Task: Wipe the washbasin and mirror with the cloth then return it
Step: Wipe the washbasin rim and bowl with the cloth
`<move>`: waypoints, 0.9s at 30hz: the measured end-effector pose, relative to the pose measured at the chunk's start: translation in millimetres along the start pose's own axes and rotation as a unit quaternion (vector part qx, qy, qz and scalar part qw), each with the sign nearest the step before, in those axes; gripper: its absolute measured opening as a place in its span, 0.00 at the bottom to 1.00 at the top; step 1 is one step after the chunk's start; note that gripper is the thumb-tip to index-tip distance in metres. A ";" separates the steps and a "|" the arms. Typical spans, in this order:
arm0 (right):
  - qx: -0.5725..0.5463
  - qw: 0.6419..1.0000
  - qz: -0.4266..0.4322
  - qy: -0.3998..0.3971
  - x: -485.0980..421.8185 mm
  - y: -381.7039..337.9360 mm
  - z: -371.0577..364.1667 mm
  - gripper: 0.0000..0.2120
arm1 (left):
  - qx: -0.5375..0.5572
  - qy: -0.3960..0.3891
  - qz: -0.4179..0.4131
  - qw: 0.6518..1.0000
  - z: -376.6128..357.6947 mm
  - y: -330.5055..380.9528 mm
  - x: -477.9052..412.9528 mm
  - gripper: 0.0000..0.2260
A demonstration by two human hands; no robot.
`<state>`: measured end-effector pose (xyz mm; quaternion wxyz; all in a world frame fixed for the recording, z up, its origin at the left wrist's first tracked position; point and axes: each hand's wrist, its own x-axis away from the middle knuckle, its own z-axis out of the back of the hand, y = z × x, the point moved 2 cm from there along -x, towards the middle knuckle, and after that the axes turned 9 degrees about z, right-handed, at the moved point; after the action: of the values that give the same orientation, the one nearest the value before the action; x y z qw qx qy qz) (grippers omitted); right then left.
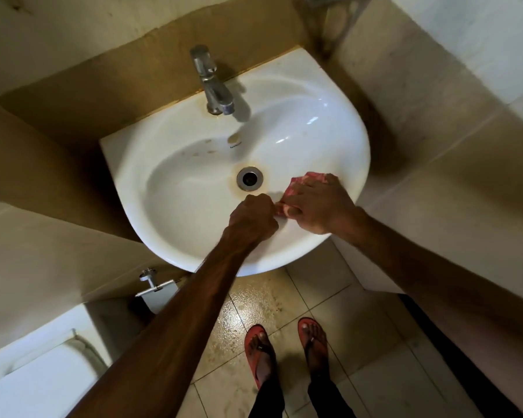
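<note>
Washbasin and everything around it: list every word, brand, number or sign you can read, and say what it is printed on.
Nothing can be read here.
One small dark mark, probably a brand name, sits on the washbasin inner wall just below the overflow hole: too small and blurred to read.
Tap, cloth, red sandals, wall and floor tiles: no text shows.

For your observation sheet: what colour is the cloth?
Red with paler patches, in the head view: cloth.
</note>
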<state>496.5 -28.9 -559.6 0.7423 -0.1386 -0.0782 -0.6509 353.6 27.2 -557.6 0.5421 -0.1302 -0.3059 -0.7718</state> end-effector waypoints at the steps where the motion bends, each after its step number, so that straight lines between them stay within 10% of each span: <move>1: 0.011 1.000 -0.002 -0.001 11.1 -1.1 4.3 0.15 | -0.005 -0.009 0.000 1.000 -1.0 3.8 -0.8 0.14; 13: -0.111 0.924 -0.220 0.293 88.5 -76.5 -20.7 0.20 | -0.111 -0.009 -0.002 0.994 -14.8 18.8 -15.4 0.11; 20: -0.214 0.854 -0.334 0.337 59.7 -52.7 -27.1 0.19 | -0.134 -0.046 -0.008 0.990 -7.6 8.6 -29.1 0.13; 27: -0.191 0.880 -0.304 0.312 18.1 47.6 -3.4 0.22 | -0.132 -0.052 -0.034 0.989 -1.1 6.5 -29.6 0.11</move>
<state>545.9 -41.6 -562.4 0.4533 -0.0369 0.2449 -0.8563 370.9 47.5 -572.0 0.4768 -0.2301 -0.2334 -0.8156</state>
